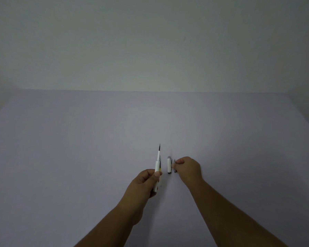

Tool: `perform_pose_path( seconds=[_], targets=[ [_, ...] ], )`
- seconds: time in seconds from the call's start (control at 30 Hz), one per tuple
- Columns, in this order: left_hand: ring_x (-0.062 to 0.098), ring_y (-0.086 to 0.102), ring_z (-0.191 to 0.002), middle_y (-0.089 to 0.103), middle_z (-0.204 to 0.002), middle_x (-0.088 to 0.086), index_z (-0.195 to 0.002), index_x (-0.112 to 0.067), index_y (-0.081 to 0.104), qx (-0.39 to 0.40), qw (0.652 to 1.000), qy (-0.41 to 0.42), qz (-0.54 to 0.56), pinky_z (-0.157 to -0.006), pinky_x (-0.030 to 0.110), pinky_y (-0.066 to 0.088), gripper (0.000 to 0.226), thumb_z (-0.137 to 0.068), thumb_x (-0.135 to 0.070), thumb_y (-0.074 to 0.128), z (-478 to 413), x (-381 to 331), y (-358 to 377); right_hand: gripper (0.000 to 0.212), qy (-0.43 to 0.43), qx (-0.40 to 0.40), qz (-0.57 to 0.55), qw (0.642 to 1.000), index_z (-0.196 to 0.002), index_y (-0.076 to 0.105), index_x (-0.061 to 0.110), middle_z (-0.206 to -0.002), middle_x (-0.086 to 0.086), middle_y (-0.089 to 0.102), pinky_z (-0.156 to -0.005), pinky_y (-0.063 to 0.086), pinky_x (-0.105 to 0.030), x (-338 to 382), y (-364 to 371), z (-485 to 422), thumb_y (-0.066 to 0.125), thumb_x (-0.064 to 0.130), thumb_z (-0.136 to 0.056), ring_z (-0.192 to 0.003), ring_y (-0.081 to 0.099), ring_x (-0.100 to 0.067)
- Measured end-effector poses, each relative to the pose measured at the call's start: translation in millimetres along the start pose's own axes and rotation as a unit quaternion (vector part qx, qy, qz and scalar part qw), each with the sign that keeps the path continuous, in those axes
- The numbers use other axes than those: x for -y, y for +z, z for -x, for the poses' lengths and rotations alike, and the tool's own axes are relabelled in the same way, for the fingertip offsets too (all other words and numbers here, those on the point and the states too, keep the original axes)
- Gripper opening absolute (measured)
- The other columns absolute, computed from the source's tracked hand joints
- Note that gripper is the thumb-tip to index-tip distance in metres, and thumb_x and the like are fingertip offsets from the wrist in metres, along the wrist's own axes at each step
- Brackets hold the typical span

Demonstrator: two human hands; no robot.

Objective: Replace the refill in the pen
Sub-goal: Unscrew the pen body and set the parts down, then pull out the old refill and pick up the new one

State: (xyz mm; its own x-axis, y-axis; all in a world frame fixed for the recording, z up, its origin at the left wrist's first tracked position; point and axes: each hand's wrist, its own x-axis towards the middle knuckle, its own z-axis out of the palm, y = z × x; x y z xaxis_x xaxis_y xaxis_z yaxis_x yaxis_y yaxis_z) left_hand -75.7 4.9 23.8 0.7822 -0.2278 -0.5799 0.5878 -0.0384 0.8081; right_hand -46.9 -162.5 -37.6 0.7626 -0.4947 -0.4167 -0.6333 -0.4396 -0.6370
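- Head view: our left hand grips the white pen barrel, refill protruding forward.
- Our right hand pinches a small dark piece beside the cap on the worktop.
- We should probably steady the barrel and keep loose parts close together.

The surface is a plain pale lilac-grey, no pattern on it; the wall behind is a flat, dim off-white with a greenish cast; the pen barrel is white with a small yellow patch on its side; the refill runs white, darkening to a black tip; the cap is white with silvery-grey ends; the small piece beside it looks dark metallic grey.
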Motion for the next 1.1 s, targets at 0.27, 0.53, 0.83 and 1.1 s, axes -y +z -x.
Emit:
perform_pose_path(
  seconds=[0.27,0.53,0.83,1.1],
  targets=[
    [0.014,0.046,-0.063,0.053,-0.065,0.000,-0.091,-0.012,0.068,-0.001,1.000,0.004,0.000,-0.070,0.026,0.047,0.017,-0.092,-0.024,0.056,3.7,-3.0,1.7,0.017,0.016,-0.022,-0.136,0.990,-0.090,0.069,0.011,-0.084,-0.008,0.067,-0.074,0.049,-0.032,8.2,-13.5,-0.3,0.061,0.025,-0.086,-0.079,0.061,-0.024],
    [0.017,0.047,-0.069,0.052,-0.072,0.003,-0.102,-0.010,0.067,0.002,1.000,0.020,-0.016,-0.073,0.028,0.048,0.023,-0.092,-0.028,0.055,10.2,-10.3,9.2,0.019,-0.094,0.219,-0.282,0.929,-0.093,0.072,0.007,-0.069,0.001,0.059,-0.058,0.040,-0.024,62.0,-53.5,37.2,0.065,0.022,-0.085,-0.058,0.046,-0.011],
    [0.017,0.045,-0.072,0.052,-0.076,0.004,-0.097,-0.012,0.068,0.018,0.999,0.028,-0.024,-0.073,0.028,0.046,0.019,-0.093,-0.026,0.055,22.5,-9.2,11.0,0.012,-0.096,0.099,-0.448,0.883,-0.078,0.063,0.017,-0.071,0.000,0.067,-0.053,0.044,-0.021,95.4,-84.7,36.7,0.060,0.011,-0.088,-0.056,0.057,-0.009],
    [0.013,0.047,-0.064,0.054,-0.067,-0.001,-0.098,-0.007,0.068,0.000,1.000,0.022,0.005,-0.071,0.026,0.047,0.022,-0.092,-0.025,0.057,16.1,-6.3,-1.7,0.019,0.042,0.070,-0.230,0.970,-0.066,0.059,0.010,-0.063,-0.010,0.058,-0.051,0.049,-0.025,45.4,-63.1,-12.0,0.066,0.008,-0.083,-0.053,0.053,-0.017]
  ],
)
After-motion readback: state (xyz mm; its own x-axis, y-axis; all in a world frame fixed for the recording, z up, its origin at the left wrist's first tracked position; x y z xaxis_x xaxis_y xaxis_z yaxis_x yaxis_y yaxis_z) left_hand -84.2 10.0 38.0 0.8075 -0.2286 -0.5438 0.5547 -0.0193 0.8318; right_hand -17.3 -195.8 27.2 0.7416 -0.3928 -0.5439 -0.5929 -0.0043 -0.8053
